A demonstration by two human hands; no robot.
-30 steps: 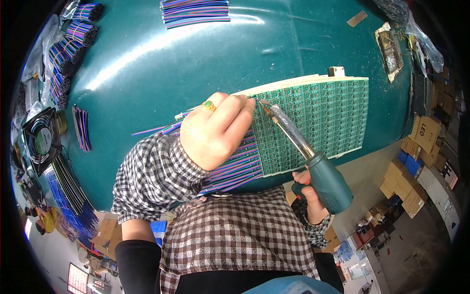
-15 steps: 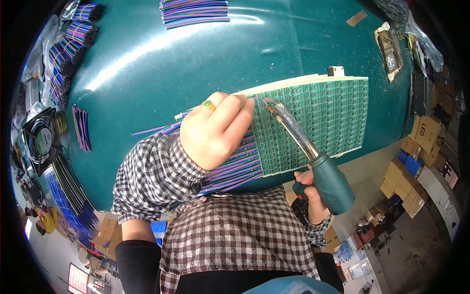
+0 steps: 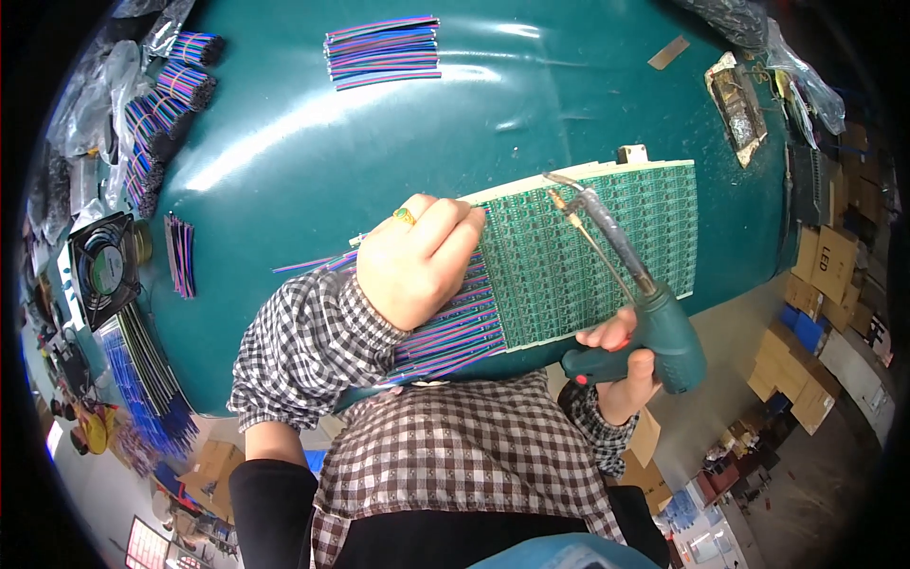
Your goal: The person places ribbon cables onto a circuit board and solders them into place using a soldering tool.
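My left hand [image 3: 417, 266], with a green-stoned ring, is closed in a pinch at the left part of a green circuit board panel [image 3: 607, 251]. A thin multicoloured ribbon wire [image 3: 318, 262] runs out beneath it; the fingertips hide most of what they grip. More ribbon wires [image 3: 450, 334] line the panel's left edge, between my sleeve and the board. My right hand [image 3: 624, 396] is wrapped round the handle of a dark green soldering gun [image 3: 675, 341]. Its metal tip and thin feed tube hang over the panel, apart from my left fingers.
A bundle of ribbon wires [image 3: 384, 52] lies at the far side of the green table mat [image 3: 275, 204]. Tied bundles [image 3: 180, 87] and a small fan [image 3: 102, 268] stand left. At far right are a worn metal holder [image 3: 737, 109] and a flat strip [image 3: 668, 53].
The soldering gun's tip has pulled away from my left fingertips, toward the right. My left hand keeps its pinch at the board. The whole view has shifted slightly.
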